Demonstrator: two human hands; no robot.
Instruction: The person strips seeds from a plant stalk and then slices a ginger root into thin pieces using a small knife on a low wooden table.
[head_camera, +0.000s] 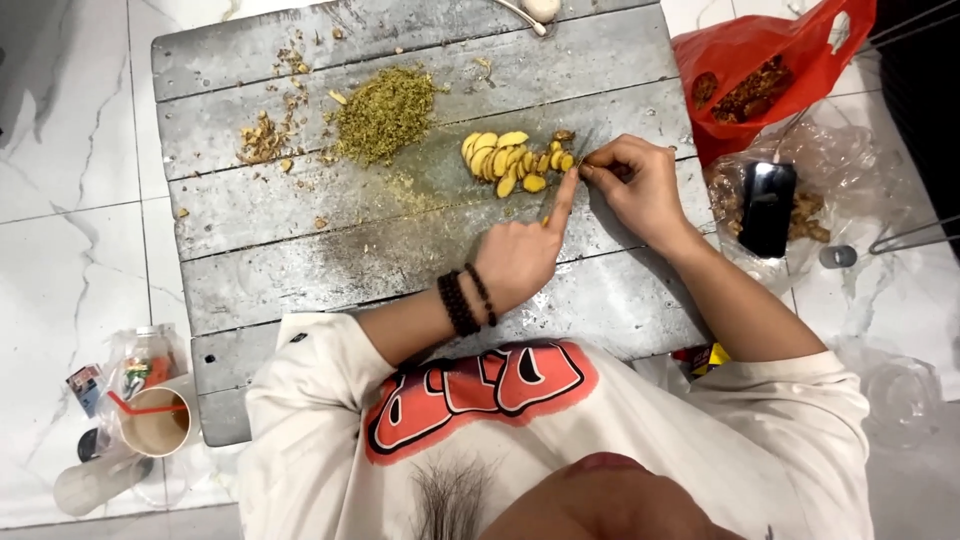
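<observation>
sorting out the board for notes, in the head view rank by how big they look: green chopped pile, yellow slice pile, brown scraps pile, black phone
1. green chopped pile
2. yellow slice pile
3. black phone, close to the slices, so that order is unsure
4. brown scraps pile

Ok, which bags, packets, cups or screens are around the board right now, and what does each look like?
Red plastic bag: upper right of the board, open, brown pieces inside.
Clear plastic bag: right of the board, crumpled, brownish pieces inside.
Phone: lying on the clear bag, dark rectangle, screen glaring.
Paper cup: lower left, round, tan drink, red straw.
Small packet: beside the cup, colourful print.
</observation>
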